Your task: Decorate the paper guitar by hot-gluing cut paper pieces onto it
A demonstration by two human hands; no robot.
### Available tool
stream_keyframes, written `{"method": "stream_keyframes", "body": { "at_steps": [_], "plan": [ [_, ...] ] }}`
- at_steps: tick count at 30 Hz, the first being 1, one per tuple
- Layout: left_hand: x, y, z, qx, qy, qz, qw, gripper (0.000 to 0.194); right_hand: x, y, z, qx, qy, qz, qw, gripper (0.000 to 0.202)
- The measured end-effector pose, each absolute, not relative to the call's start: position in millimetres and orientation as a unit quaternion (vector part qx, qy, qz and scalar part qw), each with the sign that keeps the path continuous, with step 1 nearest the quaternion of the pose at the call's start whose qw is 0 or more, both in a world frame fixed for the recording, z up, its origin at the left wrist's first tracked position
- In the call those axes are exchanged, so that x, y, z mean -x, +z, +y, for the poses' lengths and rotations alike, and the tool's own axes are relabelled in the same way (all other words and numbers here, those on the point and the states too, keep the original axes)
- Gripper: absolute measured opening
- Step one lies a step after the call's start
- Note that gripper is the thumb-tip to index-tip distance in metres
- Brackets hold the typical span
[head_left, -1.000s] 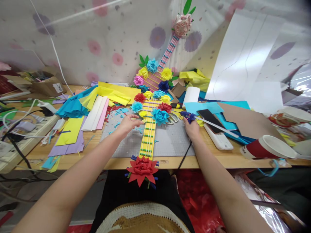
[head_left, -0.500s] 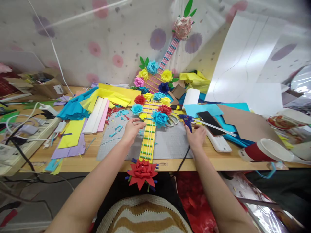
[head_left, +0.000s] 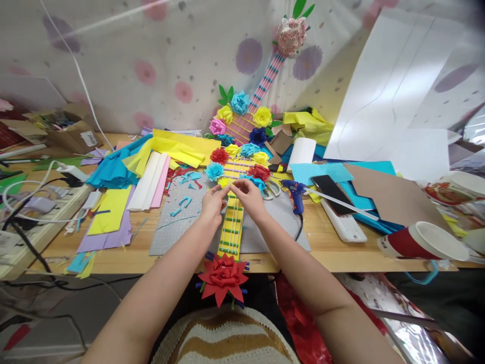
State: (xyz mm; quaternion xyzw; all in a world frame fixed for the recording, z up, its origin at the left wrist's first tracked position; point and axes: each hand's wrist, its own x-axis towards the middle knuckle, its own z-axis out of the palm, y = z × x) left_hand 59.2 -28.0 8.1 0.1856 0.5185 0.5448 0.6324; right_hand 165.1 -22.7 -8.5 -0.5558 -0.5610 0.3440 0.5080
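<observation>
A paper guitar with a yellow neck [head_left: 232, 227] lies on the grey cutting mat [head_left: 178, 227], its large red flower [head_left: 223, 278] hanging past the table's front edge. My left hand [head_left: 212, 203] and my right hand [head_left: 248, 197] meet over the top of the neck, just below the yellow flower. Both hands have their fingers pinched together, and what lies between the fingertips is too small to make out. The blue glue gun [head_left: 296, 194] rests on the mat to the right, with a long white glue stick in its back.
Behind stands a second, pink-necked guitar [head_left: 268, 78]. A black phone [head_left: 333, 194], scissors [head_left: 273, 190] and a paper cup [head_left: 420, 242] are to the right. At the left are coloured papers [head_left: 109, 212] and a power strip [head_left: 56, 222]. Blue scraps dot the mat.
My right hand has let go of the glue gun and moved left to the guitar neck beside my left hand. My left hand has shifted slightly right. The view has tilted a little.
</observation>
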Motion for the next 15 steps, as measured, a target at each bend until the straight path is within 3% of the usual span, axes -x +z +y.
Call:
{"method": "stream_keyframes", "body": {
  "at_steps": [7,15],
  "plan": [
    [-55,1,-25,-0.23,0.519,0.522,0.637,0.046,-163,-8,-16,0.55,0.387,-0.527,0.52,0.017],
    [-40,6,-18,-0.332,0.502,0.531,0.597,0.053,-182,18,-6,0.527,0.504,-0.558,0.395,0.02]
  ]
}}
